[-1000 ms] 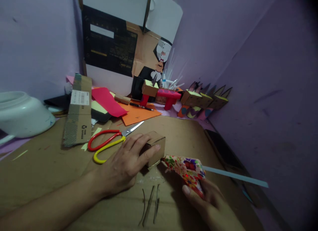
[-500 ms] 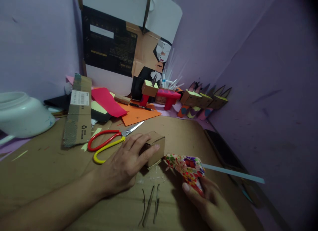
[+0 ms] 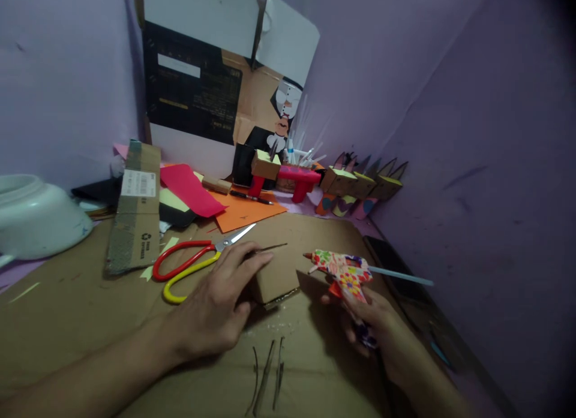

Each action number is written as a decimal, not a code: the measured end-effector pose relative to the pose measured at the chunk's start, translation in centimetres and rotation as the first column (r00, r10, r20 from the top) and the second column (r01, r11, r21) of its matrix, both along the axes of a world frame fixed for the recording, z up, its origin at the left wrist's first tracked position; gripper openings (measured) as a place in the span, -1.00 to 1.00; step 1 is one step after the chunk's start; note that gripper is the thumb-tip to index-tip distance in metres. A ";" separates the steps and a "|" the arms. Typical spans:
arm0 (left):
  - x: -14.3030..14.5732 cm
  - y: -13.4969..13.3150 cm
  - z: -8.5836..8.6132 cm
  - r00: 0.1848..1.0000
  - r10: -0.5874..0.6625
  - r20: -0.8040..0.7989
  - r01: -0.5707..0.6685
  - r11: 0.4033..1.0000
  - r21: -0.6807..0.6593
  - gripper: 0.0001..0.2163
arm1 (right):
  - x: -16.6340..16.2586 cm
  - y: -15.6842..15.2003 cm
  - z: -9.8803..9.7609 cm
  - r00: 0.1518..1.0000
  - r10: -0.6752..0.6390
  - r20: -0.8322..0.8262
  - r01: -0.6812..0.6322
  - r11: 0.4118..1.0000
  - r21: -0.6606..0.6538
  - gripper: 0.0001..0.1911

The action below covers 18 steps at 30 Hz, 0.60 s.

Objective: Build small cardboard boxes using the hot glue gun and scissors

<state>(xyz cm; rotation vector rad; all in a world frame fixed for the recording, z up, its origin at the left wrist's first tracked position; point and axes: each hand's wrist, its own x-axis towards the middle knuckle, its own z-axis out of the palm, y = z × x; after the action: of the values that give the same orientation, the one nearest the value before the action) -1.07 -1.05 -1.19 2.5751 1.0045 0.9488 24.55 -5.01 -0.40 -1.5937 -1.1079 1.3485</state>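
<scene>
A small cardboard box (image 3: 278,274) stands tilted on the cardboard work surface, a strip of glue showing along its lower edge. My left hand (image 3: 225,292) grips the box from its left side, fingers over the top and thumb hidden or pressed against it. In my right hand (image 3: 369,316) is a flower-patterned glue gun (image 3: 342,268), its nozzle pointing left, just right of the box and apart from it. A pale glue stick (image 3: 402,275) sticks out of the gun's back. Left of the box lie scissors (image 3: 216,250) with red and yellow handles, blades open a little.
Thin dark strips (image 3: 266,376) lie in front of the box. A cardboard strip (image 3: 135,214), red paper (image 3: 193,190) and orange paper (image 3: 249,213) lie behind. Several paper-craft animals (image 3: 344,184) line the back right. A white pot (image 3: 40,217) stands left, a dark phone-like slab (image 3: 391,268) right.
The glue gun has drawn up and away from the box's lower right edge. The box has turned and tilted under my left hand. The view has shifted slightly.
</scene>
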 end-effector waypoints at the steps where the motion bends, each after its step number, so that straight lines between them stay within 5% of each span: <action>1: 0.1 0.0 0.1 0.999 0.014 0.038 -0.012 0.998 -0.060 -0.35 | 0.2 0.7 0.2 0.999 0.029 0.044 -0.028 1.000 -0.011 -0.53; 5: 0.3 0.1 0.5 0.994 0.049 0.103 -0.021 0.966 -0.259 -0.38 | 1.0 3.0 1.0 0.840 0.199 0.505 -0.168 0.980 -0.106 -0.56; 7: 0.4 0.2 0.4 0.991 0.045 0.123 -0.004 0.950 -0.313 -0.40 | 1.1 3.7 1.2 0.611 0.179 0.771 -0.175 0.981 -0.089 -0.46; 10: 0.5 0.2 0.3 0.990 0.039 0.136 0.012 0.935 -0.354 -0.40 | 0.6 4.3 1.5 0.315 0.127 0.941 -0.198 0.978 -0.066 -0.35; 15: 0.8 -0.1 0.4 0.994 0.014 0.106 0.027 0.928 -0.373 -0.43 | -0.7 3.4 2.4 0.197 -0.013 0.980 -0.119 0.992 0.037 -0.41; 17: 0.8 -0.2 0.3 0.994 -0.002 0.106 0.039 0.934 -0.354 -0.44 | -0.9 2.5 2.7 0.296 -0.160 0.942 -0.217 0.949 0.229 -0.50; 18: 0.8 -0.2 0.3 0.994 -0.011 0.105 0.047 0.937 -0.345 -0.44 | -1.0 2.0 2.6 0.433 -0.179 0.884 -0.326 0.883 0.338 -0.51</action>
<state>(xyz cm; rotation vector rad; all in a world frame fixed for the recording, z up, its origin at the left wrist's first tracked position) -0.31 -1.29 -0.93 2.2216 1.0010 0.8017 23.59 -3.06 2.21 -1.8902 -1.9748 0.0334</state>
